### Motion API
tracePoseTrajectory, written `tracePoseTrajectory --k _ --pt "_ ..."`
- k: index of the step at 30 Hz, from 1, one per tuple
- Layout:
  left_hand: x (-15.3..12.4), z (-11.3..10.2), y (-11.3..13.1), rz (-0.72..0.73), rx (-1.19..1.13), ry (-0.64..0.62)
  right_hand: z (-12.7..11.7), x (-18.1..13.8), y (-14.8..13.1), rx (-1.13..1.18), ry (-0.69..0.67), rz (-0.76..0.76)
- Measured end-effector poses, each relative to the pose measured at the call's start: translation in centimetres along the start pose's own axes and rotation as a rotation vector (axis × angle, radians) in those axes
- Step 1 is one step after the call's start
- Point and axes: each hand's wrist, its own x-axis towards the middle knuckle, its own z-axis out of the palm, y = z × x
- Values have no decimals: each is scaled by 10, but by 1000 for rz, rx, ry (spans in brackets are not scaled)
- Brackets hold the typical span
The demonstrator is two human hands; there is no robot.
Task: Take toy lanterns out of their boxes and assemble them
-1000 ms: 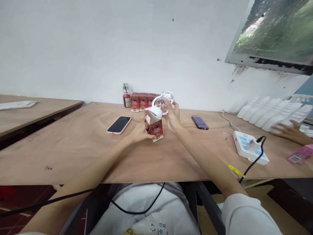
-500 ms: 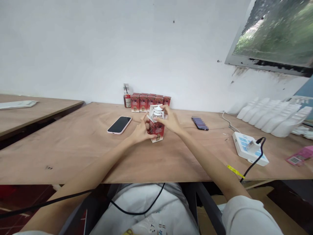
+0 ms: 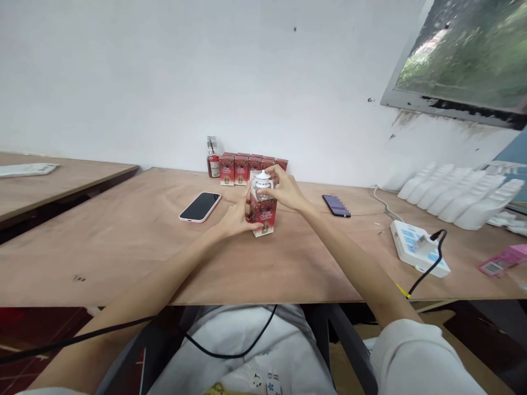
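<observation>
Upright on the table stands a red printed box (image 3: 263, 213) with its top open and a pale flap raised at the back. My left hand (image 3: 239, 215) grips its left side, the thumb across the lower front. Out of the box's mouth sticks a small lantern-like piece (image 3: 262, 180) with a white domed cap and a clear part below; its lower end is hidden in the box. My right hand (image 3: 285, 189) pinches this piece from the right, fingers by the cap and thumb lower down in front.
Behind stand several red boxes (image 3: 241, 170) in rows, with a bottle (image 3: 213, 160) beside them. Phones lie left (image 3: 200, 207) and right (image 3: 335, 205). Further right are a power strip (image 3: 418, 249) with a cable, white curved pieces (image 3: 461, 195) and a pink box (image 3: 502, 260).
The lantern-like piece stands slightly higher and more of its clear part shows. A pale flap at the box's front left has swung out of sight. Both hands keep their holds.
</observation>
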Motion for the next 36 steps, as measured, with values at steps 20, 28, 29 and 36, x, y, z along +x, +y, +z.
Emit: tracePoseTrajectory --k 20,28,29,36 --pt "-2 -4 9 46 -76 -130 -17 -21 11 369 -148 -22" --pt "-1 -8 12 113 -102 -166 -8 -16 21 423 73 77" --pt "-1 -8 13 117 -107 -171 -5 -16 22 426 64 98" --pt "0 -7 9 74 -129 -154 -3 -26 16 574 -324 31"
